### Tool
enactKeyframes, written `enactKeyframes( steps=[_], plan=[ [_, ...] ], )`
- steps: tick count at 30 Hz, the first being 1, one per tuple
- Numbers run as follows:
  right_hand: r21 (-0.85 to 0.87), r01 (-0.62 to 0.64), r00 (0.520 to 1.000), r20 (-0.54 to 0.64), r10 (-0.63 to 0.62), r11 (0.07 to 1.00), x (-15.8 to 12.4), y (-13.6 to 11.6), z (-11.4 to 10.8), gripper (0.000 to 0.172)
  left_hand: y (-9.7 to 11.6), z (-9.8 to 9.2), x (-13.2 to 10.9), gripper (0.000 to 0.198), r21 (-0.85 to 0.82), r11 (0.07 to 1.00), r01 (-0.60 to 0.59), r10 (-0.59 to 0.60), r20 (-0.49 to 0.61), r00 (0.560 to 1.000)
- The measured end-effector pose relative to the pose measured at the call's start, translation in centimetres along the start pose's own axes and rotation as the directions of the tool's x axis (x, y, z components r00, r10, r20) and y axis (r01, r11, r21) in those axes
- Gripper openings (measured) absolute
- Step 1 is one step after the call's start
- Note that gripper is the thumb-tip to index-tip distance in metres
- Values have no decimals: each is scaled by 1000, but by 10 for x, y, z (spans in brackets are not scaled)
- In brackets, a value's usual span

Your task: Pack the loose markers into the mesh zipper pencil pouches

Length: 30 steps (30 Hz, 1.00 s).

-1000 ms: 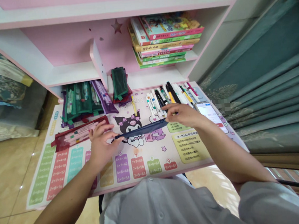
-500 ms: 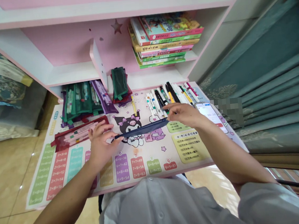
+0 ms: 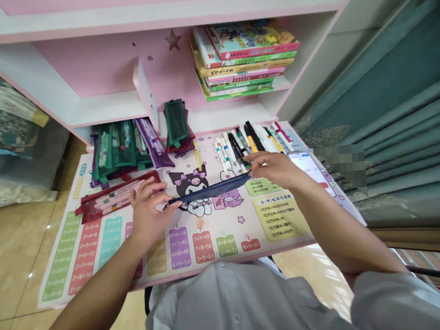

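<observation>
Fingers of left hand (image 3: 150,210) pinch left end of dark blue pouch (image 3: 210,191), thumb against forefinger, others loosely spread; thumb and forefinger of right hand (image 3: 278,170) pinch right end. Pouch stretched between both sets of fingers, above printed mat (image 3: 226,226). Just left of left fingers, red mesh pouch (image 3: 90,214) with pens inside. Just beyond right fingers, row of loose pens (image 3: 255,136); to their right, phone (image 3: 309,169). Farther out, beyond right fingers, stacked books (image 3: 244,69).
</observation>
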State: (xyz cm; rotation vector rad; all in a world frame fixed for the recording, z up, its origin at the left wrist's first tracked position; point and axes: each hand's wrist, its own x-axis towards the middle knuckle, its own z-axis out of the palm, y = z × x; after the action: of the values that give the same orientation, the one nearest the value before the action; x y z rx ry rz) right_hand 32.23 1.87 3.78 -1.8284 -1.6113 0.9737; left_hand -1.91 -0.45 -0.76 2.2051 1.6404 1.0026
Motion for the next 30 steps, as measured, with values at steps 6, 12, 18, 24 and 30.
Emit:
enactKeyframes(
  steps=[6,12,18,24,30],
  plan=[
    [-11,-18,999,-27,17,1000,-1,5,-2,16,1,0,0,18,6,1000,26,-26,14,1000],
    [27,-26,999,-30,27,999,-3,7,-4,17,-1,2,-1,19,0,1000,1,-1,-1,1000],
    [20,-38,999,-30,38,999,-4,6,-6,16,0,2,-2,18,-4,1000,-13,13,-3,1000],
    [39,-32,999,-31,33,999,-3,13,-6,16,0,0,-1,18,13,1000,10,-10,17,1000],
    [-11,-4,1000,-14,4,1000,-6,8,-1,15,11,-15,0,25,53,997,51,-65,288,955]
  ],
)
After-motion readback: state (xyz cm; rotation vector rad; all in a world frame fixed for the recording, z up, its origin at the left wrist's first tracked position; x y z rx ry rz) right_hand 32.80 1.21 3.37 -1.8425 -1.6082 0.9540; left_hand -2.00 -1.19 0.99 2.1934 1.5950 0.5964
